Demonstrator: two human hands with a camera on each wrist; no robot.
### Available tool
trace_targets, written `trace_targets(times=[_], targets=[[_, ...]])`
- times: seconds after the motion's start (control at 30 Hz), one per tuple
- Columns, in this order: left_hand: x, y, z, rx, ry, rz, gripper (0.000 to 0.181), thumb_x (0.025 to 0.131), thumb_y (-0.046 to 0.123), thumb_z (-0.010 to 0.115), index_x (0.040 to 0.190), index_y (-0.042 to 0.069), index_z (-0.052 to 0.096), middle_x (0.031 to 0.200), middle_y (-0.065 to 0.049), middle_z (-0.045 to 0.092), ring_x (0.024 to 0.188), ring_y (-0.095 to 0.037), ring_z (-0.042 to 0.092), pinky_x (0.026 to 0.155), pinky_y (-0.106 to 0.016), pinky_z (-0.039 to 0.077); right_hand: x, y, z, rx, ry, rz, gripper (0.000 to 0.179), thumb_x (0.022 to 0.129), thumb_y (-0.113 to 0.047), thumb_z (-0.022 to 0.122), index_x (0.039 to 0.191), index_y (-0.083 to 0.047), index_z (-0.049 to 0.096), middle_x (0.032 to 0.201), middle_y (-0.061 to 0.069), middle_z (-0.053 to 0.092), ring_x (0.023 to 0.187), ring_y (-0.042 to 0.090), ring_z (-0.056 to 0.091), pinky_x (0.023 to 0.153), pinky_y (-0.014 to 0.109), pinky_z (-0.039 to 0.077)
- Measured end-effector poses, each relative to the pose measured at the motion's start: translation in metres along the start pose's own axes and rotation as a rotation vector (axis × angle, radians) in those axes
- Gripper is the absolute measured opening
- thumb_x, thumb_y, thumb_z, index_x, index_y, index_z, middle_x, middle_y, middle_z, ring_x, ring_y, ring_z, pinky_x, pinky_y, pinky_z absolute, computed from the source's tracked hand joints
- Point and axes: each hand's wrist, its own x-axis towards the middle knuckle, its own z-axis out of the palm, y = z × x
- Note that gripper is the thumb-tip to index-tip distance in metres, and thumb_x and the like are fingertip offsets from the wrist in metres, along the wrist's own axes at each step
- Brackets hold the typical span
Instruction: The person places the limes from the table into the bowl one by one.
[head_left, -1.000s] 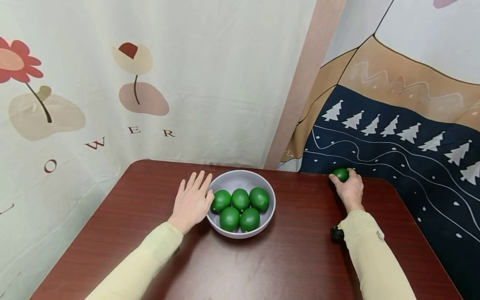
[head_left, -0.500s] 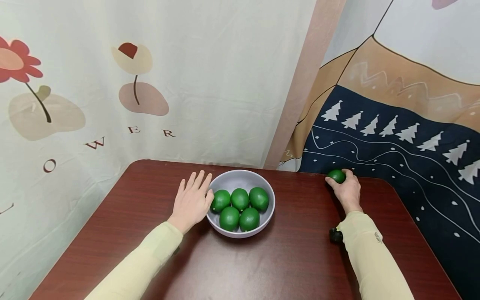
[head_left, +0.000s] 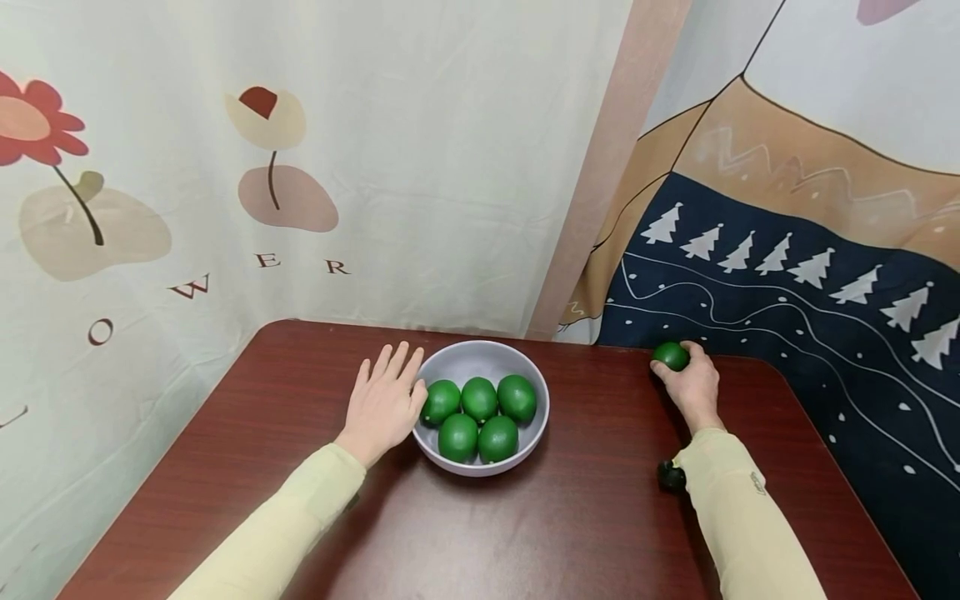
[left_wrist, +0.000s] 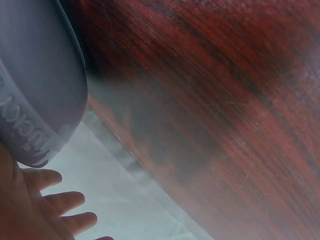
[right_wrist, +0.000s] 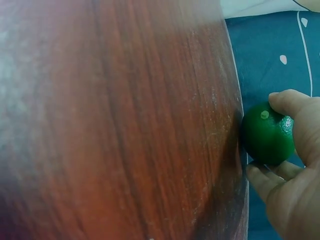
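Observation:
A grey bowl (head_left: 480,352) with several green limes (head_left: 480,399) in it stands near the back of the table. My left hand (head_left: 382,408) is at its left side, fingers spread and straight, thumb at the rim. Raised lettering shows on the bowl's outer wall (left_wrist: 45,75) in the left wrist view, the fingers (left_wrist: 67,202) just below it. Far to the right, by the back edge, my right hand (head_left: 692,387) grips one more lime (head_left: 670,357). The right wrist view has this lime (right_wrist: 267,135) between thumb and fingers, close to the table edge.
The dark red wooden table (head_left: 592,517) has rounded back corners. Behind it hang a pale curtain (head_left: 435,167) with flower prints and a dark blue cloth (head_left: 750,308) with white trees, close behind the right hand.
My right hand has shifted slightly to the left and toward me, with the lime in its grip. The left hand and the bowl stay in place.

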Motion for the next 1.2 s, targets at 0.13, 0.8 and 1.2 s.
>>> trace_targets(times=[0.13,0.8,1.2], targets=[[0.000,0.000,0.001,0.000,0.008,0.005,0.057,0.106,0.032,0.039,0.158,0.012,0.043,0.164,-0.017,0.037,0.155,-0.040,0.026,0.123,-0.063,0.020,-0.003,0.000,0.000,0.009,0.005,-0.015,0.066,0.096,-0.023,0.071,0.149,0.004,0.042,0.143,0.035,0.047,0.126,0.052,0.046,0.105,0.064,0.044],[0.000,-0.001,0.001,-0.008,0.001,0.005,0.057,0.106,0.033,0.037,0.159,0.011,0.042,0.165,-0.018,0.035,0.155,-0.040,0.024,0.123,-0.063,0.018,-0.008,0.001,0.001,0.040,0.038,-0.097,0.063,0.093,-0.019,0.074,0.146,0.003,0.048,0.141,0.033,0.051,0.124,0.050,0.049,0.106,0.063,0.043],[0.000,0.000,0.000,-0.004,0.004,0.005,0.057,0.106,0.032,0.038,0.159,0.012,0.041,0.165,-0.017,0.036,0.156,-0.040,0.024,0.123,-0.063,0.019,-0.017,-0.008,0.005,0.084,0.070,-0.179,0.058,0.091,-0.013,0.076,0.141,0.004,0.052,0.134,0.031,0.056,0.114,0.046,0.054,0.099,0.058,0.047]])
